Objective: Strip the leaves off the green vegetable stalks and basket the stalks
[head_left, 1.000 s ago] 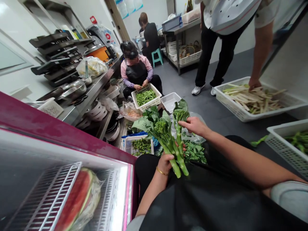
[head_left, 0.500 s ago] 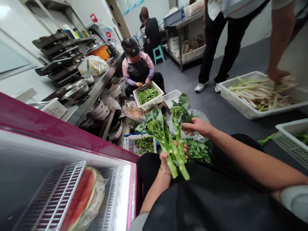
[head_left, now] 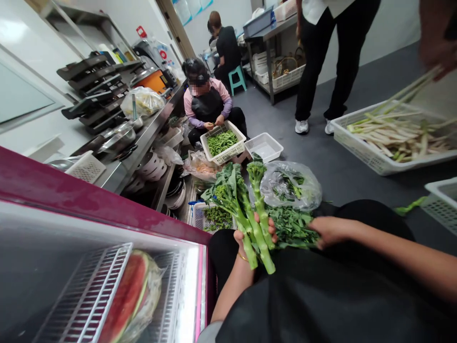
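Note:
My left hand (head_left: 242, 238) is wrapped round a bunch of broccolini stalks (head_left: 257, 227), heads up and thick cut stems pointing down toward my lap. The heads carry florets; leaves (head_left: 228, 183) remain on the left part of the bunch. Lower and to the right, my right hand (head_left: 330, 231) is over the edge of a pile of loose green leaves (head_left: 291, 224). Its fingers are curled in and slightly blurred; what they hold is hidden. Beyond the pile lies a clear plastic bag (head_left: 305, 188) with more greens inside.
An open fridge (head_left: 107, 286) with a cut watermelon (head_left: 126, 295) stands close on my left. Ahead, a co-worker (head_left: 208, 102) handles green beans in a white basket (head_left: 223, 143). At right, another person's hand (head_left: 441, 59) lifts pale stalks above a basket (head_left: 378, 159).
My right hand has left the broccolini head and moved down and right to the leaf pile. The stalk it touched now has fewer leaves. At right, the other person's hand has risen with stalks.

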Tool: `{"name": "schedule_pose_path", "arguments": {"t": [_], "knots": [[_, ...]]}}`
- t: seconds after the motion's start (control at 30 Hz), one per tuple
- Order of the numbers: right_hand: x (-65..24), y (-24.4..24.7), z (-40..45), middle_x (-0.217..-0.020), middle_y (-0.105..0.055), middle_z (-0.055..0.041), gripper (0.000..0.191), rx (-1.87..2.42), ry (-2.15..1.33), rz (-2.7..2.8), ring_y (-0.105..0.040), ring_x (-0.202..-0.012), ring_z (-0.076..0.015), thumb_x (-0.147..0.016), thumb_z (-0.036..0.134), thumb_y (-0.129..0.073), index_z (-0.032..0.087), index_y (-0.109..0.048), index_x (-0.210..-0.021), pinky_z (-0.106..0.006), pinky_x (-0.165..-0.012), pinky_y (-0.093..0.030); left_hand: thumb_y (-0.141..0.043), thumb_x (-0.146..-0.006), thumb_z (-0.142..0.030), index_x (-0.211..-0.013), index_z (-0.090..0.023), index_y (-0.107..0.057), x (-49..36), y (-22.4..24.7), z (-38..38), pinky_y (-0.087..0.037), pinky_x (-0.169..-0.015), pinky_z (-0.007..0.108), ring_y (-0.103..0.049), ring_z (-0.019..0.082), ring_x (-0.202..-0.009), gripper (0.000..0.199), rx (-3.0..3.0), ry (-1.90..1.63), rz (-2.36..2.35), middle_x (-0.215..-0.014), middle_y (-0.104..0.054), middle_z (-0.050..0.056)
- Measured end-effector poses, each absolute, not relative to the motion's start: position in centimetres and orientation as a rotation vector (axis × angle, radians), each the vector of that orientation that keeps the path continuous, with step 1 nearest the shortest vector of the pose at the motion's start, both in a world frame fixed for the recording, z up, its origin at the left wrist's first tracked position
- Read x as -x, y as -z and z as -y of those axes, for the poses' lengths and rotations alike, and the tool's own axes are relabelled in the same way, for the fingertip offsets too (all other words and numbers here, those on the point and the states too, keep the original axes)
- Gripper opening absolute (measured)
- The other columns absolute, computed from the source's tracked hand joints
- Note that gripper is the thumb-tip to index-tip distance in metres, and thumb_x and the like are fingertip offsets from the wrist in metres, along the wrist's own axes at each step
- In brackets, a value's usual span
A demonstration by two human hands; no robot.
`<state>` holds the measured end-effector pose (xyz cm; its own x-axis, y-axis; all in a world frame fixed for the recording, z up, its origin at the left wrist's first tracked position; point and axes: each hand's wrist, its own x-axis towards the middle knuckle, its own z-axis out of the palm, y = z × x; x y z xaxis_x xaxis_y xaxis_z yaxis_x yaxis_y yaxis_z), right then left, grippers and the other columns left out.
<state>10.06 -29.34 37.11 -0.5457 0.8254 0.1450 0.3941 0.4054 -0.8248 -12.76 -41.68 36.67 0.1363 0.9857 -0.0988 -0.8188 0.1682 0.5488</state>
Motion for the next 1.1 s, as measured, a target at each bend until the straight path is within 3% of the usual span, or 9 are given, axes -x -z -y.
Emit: {"name": "schedule_pose_path", "arguments": {"t": [0.13, 0.2, 0.33, 0.5, 0.73, 0.83, 0.93, 1.03, 1.1], "knots": [[-5.9, -41.1, 26.8, -0.081, -0.065, -0.0048, 0.049, 0.638, -1.727, 1.9, -0.058, -0.058, -0.012, -0.065, 0.058, -0.069, 0.016, -0.063, -0.09, -0.021, -0.043, -0.043, -0.066, -0.049, -0.065, -0.088, -0.024, -0.06, 11.0, -36.4, 41.3, -0.045, -0.06, 0.036, -0.06, 0.024, -0.076, 0.057, -0.45, -1.24, -0.378, -0.093, -0.064, 0.011], [-3.5, -42.6, 26.4, -0.08, -0.062, -0.0038, 0.052, 0.522, -1.895, 1.664, -0.054, -0.055, -0.0109, -0.064, 0.057, -0.071, 0.016, -0.059, -0.093, -0.021, -0.041, -0.04, -0.065, -0.051, -0.063, -0.092, -0.023, -0.06, 10.7, -36.7, 41.2, -0.047, -0.07, 0.04, -0.061, 0.029, -0.088, 0.058, -0.482, -1.235, -0.399, -0.1, -0.064, 0.012], [-1.4, -42.7, 26.9, -0.055, -0.052, 0.0026, 0.039, 0.744, -1.626, 1.717, -0.044, -0.042, -0.0103, -0.07, 0.052, -0.07, 0.018, -0.052, -0.078, -0.024, -0.039, -0.035, -0.065, -0.052, -0.05, -0.1, -0.024, -0.058, 11.2, -37.4, 41.5, -0.04, -0.092, 0.049, -0.051, 0.036, -0.118, 0.055, -0.535, -1.278, -0.444, -0.117, -0.061, 0.012], [-1.3, -41.6, 27.3, -0.07, -0.058, -0.0063, 0.029, 0.843, -0.684, 1.98, -0.051, -0.061, -0.0161, -0.082, 0.044, -0.051, 0.019, -0.051, -0.068, -0.027, -0.054, -0.036, -0.06, -0.055, -0.044, -0.104, -0.024, -0.057, 10.5, -37.3, 42.0, -0.045, -0.082, 0.041, -0.056, 0.031, -0.108, 0.052, -0.397, -1.338, -0.475, -0.118, -0.06, 0.011], [-0.7, -38.4, 31.2, -0.059, -0.058, -0.0036, 0.051, 1.04, -1.134, 1.628, -0.054, -0.057, -0.0158, -0.088, 0.061, -0.036, 0.019, -0.052, -0.065, -0.027, -0.055, -0.042, -0.061, -0.056, -0.046, -0.1, -0.024, -0.055, 9.8, -38.4, 41.5, -0.043, -0.07, 0.031, -0.054, 0.023, -0.094, 0.05, -0.39, -1.472, -0.363, -0.111, -0.059, 0.01], [-4.0, -36.1, 31.9, -0.052, -0.055, -0.0015, 0.045, 0.981, -1.249, 2.029, -0.051, -0.05, -0.0145, -0.072, 0.061, -0.058, 0.019, -0.056, -0.057, -0.026, -0.05, -0.038, -0.063, -0.054, -0.047, -0.098, -0.025, -0.054, 10.8, -38.8, 41.6, -0.042, -0.067, 0.031, -0.053, 0.023, -0.093, 0.05, -0.414, -1.467, -0.392, -0.109, -0.059, 0.01], [-7.2, -36.4, 29.9, -0.04, -0.044, 0.0024, 0.039, 0.952, -1.287, 2.476, -0.039, -0.039, -0.0103, -0.051, 0.05, -0.077, 0.019, -0.053, -0.049, -0.024, -0.042, -0.029, -0.065, -0.05, -0.046, -0.095, -0.024, -0.055, 11.3, -38.8, 42.1, -0.041, -0.065, 0.031, -0.054, 0.023, -0.091, 0.051, -0.426, -1.43, -0.358, -0.107, -0.06, 0.012], [-7.1, -40.3, 27.0, -0.059, -0.059, -0.0002, 0.037, 0.95, -1.267, 2.322, -0.05, -0.049, -0.0117, -0.068, 0.054, -0.067, 0.018, -0.063, -0.076, -0.023, -0.046, -0.035, -0.065, -0.051, -0.043, -0.098, -0.023, -0.057, 11.0, -38.7, 42.3, -0.043, -0.067, 0.031, -0.056, 0.023, -0.091, 0.051, -0.439, -1.388, -0.336, -0.109, -0.062, 0.013], [-5.2, -43.3, 25.8, -0.067, -0.062, -0.0009, 0.037, 0.923, -1.162, 2.13, -0.054, -0.056, -0.0121, -0.081, 0.054, -0.055, 0.018, -0.06, -0.083, -0.023, -0.052, -0.039, -0.065, -0.053, -0.039, -0.1, -0.021, -0.058, 10.7, -38.7, 42.3, -0.044, -0.071, 0.033, -0.057, 0.023, -0.095, 0.051, -0.462, -1.355, -0.357, -0.112, -0.061, 0.014]]}}
